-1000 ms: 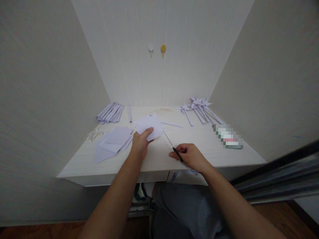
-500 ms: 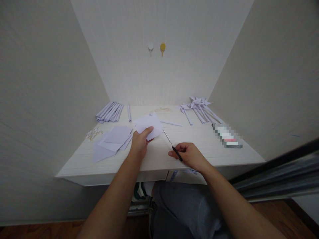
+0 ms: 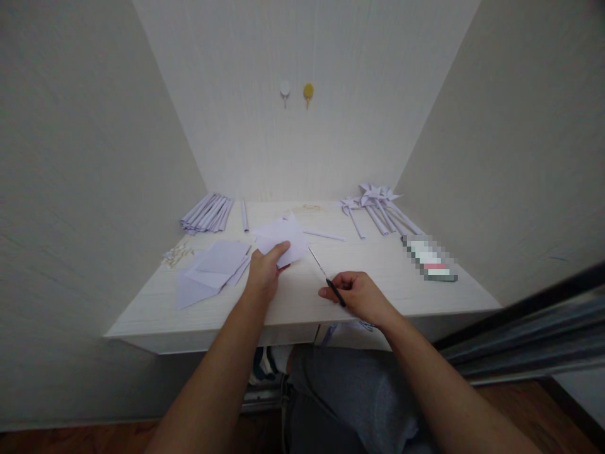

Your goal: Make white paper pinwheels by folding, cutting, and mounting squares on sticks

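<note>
My left hand [image 3: 267, 270] is closed on a sheet of white paper [image 3: 283, 234], its thumb lying across the top; the fingers underneath are mostly hidden. A pair of scissors [image 3: 336, 292] with a black handle is in my right hand [image 3: 359, 295]. Its thin metal blade points up and left, the tip close to the paper's right corner. To the left of my left hand lie loose paper sheets [image 3: 222, 258], overlapping one another. Beyond the scissors, a thin rolled paper stick [image 3: 324, 235] rests on the table.
Rolled paper tubes [image 3: 208, 213] are piled at the back left, with a single tube [image 3: 244, 215] beside them. Paper pinwheels [image 3: 375, 197] lie at the back right, near a blurred-out phone-like object [image 3: 431, 258]. Small pale pieces [image 3: 176, 254] sit at the left edge. Walls enclose the table [image 3: 401, 296].
</note>
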`<state>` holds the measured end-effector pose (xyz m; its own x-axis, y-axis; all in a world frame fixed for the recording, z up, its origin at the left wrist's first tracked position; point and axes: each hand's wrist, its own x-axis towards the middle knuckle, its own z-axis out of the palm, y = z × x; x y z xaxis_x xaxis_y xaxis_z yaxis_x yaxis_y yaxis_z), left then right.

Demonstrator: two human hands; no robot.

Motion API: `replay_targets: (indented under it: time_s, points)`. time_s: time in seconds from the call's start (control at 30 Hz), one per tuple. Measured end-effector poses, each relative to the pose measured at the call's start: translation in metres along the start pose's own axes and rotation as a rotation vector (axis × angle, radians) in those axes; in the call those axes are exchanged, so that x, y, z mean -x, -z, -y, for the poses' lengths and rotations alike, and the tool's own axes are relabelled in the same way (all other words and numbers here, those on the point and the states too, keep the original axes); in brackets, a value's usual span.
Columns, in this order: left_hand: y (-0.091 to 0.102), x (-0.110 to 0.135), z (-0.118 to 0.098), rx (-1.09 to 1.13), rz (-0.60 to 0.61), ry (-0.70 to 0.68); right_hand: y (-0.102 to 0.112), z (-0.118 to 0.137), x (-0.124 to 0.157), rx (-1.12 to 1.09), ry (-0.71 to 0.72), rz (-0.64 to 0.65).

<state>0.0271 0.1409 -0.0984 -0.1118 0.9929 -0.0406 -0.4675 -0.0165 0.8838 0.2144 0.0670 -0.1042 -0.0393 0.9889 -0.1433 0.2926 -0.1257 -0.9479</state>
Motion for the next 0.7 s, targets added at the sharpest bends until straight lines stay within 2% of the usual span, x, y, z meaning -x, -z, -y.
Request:
replay_targets:
  time_s: [0.43,0.7]
  points:
    - [0.0025,-0.0011,0.0017,-0.007,0.001,0.006,-0.0006,-0.0012,-0.0011,0.012,0.005,-0.043]
    - [0.0036,-0.0032,0.002,-0.024,-0.012,-0.002,0.0067,-0.0047,-0.0037,-0.065,-0.012,-0.032]
